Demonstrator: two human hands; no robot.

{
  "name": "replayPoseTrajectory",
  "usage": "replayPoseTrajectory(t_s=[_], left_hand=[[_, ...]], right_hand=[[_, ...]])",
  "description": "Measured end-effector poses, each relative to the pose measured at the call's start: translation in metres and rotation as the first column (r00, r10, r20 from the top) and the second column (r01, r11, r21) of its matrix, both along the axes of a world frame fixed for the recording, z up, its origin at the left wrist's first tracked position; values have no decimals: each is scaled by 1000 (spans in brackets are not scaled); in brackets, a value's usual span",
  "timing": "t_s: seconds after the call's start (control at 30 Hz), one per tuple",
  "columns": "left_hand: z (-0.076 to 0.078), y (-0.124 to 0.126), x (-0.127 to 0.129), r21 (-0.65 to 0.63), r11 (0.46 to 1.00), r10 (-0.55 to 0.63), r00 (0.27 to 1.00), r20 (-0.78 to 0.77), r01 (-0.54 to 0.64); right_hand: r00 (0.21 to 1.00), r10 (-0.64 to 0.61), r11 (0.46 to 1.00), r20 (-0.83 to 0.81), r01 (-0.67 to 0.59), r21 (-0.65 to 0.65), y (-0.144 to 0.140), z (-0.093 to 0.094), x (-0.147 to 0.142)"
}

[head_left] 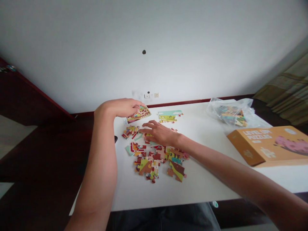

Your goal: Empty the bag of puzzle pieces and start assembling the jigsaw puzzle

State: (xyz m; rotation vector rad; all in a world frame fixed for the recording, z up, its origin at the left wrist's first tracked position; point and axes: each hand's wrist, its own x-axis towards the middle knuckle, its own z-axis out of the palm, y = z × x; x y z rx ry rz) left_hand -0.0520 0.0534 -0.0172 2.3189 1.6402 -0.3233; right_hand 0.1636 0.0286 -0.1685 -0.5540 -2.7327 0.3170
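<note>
Forearms fill the near field, both reaching out over the white desk [211,179]. On the left, the left hand [122,107] is curled with fingers closed on a joined puzzle section [139,114], held at the far edge of the spread, tilted and just off the surface. Below it lie loose puzzle pieces [156,158], scattered face up across the middle of the desk. The right hand [160,132] rests flat and open on these, fingers spread over a few pieces, gripping nothing. Judged step: sorting and matching, with a fitting piece being sought for the held section; the next move would call for picking one piece and aligning its tabs carefully. Further right, a small assembled strip [169,116] lies apart near the far edge. A clear plastic bag [231,112] holding more pieces follows, then the orange puzzle box [269,146] at the desk's right side. Behind stands a plain white wall [168,38] with sockets; the floor is dark.
</note>
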Motion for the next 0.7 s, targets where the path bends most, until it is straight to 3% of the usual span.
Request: replayPoseTrajectory(t_s=[0.1, 0.27, 0.4, 0.53, 0.7], left_hand=[[8, -9, 2, 5, 1000, -25, 1000, 16, 24], [13, -16, 5, 8, 996, -88, 995, 51, 88], [14, -17, 6, 4, 997, -79, 995, 53, 79], [15, -18, 8, 6, 998, -55, 997, 46, 55], [12, -16, 8, -12, 997, -81, 994, 67, 82]], right_hand=[[999, 6, 1000, 41, -7, 14, 2, -1, 1], [994, -88, 996, 64, 86, 35, 3, 2, 1], [998, -5, 998, 67, 1, 66, -2, -2, -3], [988, 112, 993, 105, -114, 16, -6, 5, -7], [987, 83, 996, 141, -85, 9, -9, 15, -9]])
